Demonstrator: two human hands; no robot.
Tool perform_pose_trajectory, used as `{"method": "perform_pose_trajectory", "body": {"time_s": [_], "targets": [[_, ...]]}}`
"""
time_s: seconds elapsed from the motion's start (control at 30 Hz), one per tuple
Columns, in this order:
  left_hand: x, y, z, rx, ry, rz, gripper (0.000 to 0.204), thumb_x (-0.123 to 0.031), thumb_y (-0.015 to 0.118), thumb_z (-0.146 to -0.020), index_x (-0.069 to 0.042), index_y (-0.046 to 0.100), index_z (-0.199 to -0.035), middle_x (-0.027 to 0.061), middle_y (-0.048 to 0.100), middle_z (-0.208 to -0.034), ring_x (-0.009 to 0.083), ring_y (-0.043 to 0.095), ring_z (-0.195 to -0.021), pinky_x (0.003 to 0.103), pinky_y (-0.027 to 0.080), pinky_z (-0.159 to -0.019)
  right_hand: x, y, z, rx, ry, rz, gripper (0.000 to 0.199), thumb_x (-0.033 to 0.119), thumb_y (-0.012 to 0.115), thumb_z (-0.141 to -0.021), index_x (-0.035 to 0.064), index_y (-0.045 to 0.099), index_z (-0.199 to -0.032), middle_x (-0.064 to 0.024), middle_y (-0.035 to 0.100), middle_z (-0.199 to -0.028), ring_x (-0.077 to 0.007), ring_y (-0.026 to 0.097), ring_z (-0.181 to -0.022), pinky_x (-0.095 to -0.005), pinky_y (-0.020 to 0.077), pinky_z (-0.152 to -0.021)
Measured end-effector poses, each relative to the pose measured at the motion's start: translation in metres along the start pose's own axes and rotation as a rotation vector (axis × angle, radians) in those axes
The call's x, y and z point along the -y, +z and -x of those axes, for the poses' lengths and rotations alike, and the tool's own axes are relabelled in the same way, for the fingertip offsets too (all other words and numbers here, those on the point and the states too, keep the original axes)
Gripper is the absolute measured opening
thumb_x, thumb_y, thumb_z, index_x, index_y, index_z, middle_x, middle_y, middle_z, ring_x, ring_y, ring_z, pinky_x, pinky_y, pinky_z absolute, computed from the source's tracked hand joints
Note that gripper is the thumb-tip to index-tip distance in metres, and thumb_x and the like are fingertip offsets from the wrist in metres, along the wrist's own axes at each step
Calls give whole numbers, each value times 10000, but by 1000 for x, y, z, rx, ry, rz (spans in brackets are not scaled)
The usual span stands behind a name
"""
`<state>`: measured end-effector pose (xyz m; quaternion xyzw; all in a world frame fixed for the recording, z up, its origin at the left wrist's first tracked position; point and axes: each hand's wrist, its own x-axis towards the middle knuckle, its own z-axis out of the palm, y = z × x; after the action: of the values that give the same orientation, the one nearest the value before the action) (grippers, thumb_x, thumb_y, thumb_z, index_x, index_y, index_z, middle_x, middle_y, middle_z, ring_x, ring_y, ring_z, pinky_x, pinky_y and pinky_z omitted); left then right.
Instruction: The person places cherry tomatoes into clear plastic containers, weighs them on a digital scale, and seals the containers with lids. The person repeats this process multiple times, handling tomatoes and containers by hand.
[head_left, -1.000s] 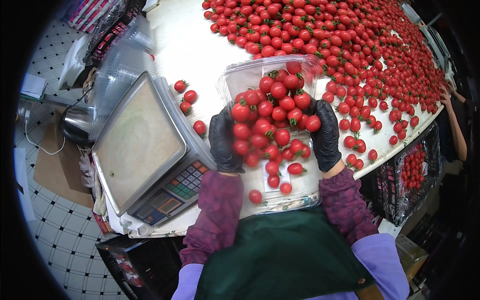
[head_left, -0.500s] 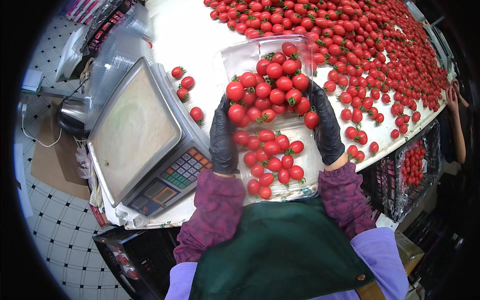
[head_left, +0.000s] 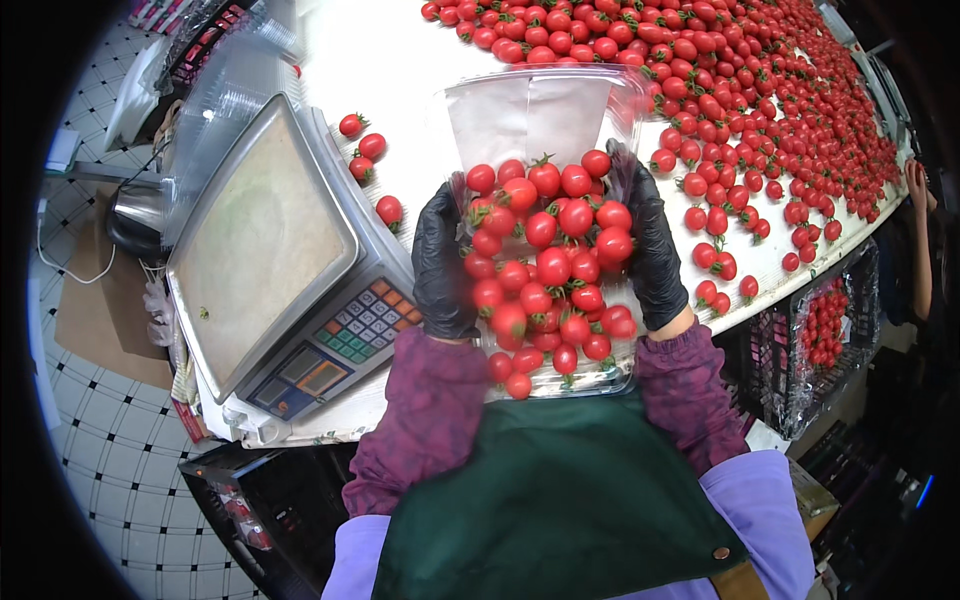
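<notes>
My left hand (head_left: 440,265) and my right hand (head_left: 655,250), both in black gloves, grip the two sides of a clear plastic clamshell box (head_left: 560,115) in front of me. Cherry tomatoes (head_left: 553,266) with green stems fill the middle and near part of it, some of them blurred by motion. The far part of the box is bare and see-through. My fingertips are partly hidden behind the plastic and the fruit. Just beyond my right hand, loose tomatoes (head_left: 717,220) lie on the white table (head_left: 370,75).
A weighing scale (head_left: 270,250) with a keypad stands on my left, beside stacked clear boxes (head_left: 225,110). A few tomatoes (head_left: 371,146) lie past it. A large tomato heap (head_left: 700,80) spreads across the far right. Below the right edge is a black crate (head_left: 780,350). Another person's hand (head_left: 918,185) shows far right.
Tomatoes from the far half of the box have tumbled toward me onto those in the near half. The far part now shows bare. Both hands keep their hold on the sides.
</notes>
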<state>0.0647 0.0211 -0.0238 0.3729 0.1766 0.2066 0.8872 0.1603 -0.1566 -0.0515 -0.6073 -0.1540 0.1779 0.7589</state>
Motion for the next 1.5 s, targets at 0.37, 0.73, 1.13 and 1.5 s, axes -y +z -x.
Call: {"method": "perform_pose_trajectory", "body": {"time_s": [0.37, 0.73, 1.13, 1.5], "targets": [[-2, -8, 18, 21, 6, -319, 495, -324, 341, -954, -108, 282, -1395, 96, 357, -1372, 206, 371, -1243, 353, 301, -1038, 10, -1, 16, 18, -6, -68, 634, 395, 418, -923, 32, 218, -1403, -116, 268, -1434, -226, 260, -1323, -350, 205, -1086], [-1, -9, 24, 84, -7, -293, 587, -355, 362, -951, -43, 172, -1409, 118, 299, -1395, 217, 319, -1270, 346, 255, -1064, 16, 1, 38, -28, 78, -96, 648, 425, 378, -935, 22, 191, -1407, -121, 207, -1458, -232, 205, -1345, -351, 182, -1089], [-1, 3, 6, 2, 175, -411, 599, -393, 333, -950, -68, 162, -1423, 99, 209, -1456, 208, 221, -1331, 358, 172, -1095, 15, 19, -6, 132, -148, 351, 693, 395, 508, -883, 64, 209, -1413, -169, 162, -1467, -314, 134, -1363, -373, 171, -1086], [5, -18, 24, 3, 161, -386, 578, -448, 219, -967, -30, 346, -1346, 108, 338, -1396, 216, 269, -1310, 373, 149, -1100, 20, 39, 13, 177, -468, 992, 557, 165, 711, -696, 188, 499, -1210, -149, 374, -1329, -325, 439, -1103, -434, 373, -923]]}}
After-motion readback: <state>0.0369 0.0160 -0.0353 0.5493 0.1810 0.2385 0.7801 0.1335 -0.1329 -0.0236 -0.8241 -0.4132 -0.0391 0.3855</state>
